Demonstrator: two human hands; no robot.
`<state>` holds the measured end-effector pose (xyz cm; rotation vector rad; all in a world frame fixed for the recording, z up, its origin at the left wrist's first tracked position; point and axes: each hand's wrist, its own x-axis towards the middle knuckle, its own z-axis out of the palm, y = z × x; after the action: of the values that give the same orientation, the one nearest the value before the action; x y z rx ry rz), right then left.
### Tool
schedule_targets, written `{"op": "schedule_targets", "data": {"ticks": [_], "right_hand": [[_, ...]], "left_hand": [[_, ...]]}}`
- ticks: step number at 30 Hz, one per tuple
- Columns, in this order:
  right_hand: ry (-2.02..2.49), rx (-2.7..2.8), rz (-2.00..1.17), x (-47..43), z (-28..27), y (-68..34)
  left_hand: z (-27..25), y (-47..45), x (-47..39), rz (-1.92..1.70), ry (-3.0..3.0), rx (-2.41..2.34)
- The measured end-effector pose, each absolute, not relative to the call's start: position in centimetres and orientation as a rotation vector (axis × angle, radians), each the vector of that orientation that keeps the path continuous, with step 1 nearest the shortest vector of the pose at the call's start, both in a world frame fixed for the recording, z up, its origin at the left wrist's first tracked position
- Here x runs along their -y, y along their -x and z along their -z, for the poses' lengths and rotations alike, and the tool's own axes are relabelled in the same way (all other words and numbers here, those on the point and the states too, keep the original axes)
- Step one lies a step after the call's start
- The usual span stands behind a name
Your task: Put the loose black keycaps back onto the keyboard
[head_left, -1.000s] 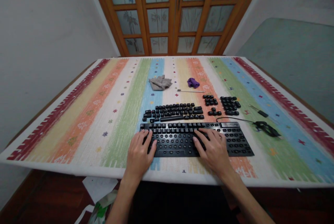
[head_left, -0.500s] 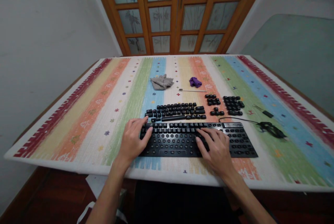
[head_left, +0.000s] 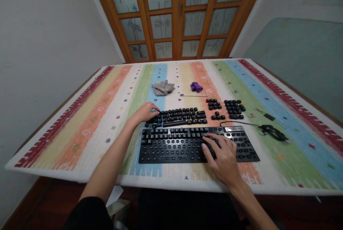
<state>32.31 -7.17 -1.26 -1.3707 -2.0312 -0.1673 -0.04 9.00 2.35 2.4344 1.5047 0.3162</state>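
the left arm reaches farther forward than the right, its bare forearm (head_left: 111,160) slanting up and inward from a black sleeve (head_left: 89,215). the left hand (head_left: 158,112) is turned inward, back up, fingers bent and pointing right; whether they pinch is too small to tell. the right forearm (head_left: 250,199) slants inward too, its hand (head_left: 205,141) palm down, fingers curved, thumb held apart from the index finger.
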Motion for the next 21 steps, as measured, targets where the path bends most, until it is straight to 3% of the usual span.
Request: {"op": "schedule_targets", "data": {"ticks": [21], "right_hand": [[1.350,2.043,0.153,7.1,1.3,-31.7]], "left_hand": [[-1.3,0.1,-10.6,-0.276,-2.404,-1.463]]}}
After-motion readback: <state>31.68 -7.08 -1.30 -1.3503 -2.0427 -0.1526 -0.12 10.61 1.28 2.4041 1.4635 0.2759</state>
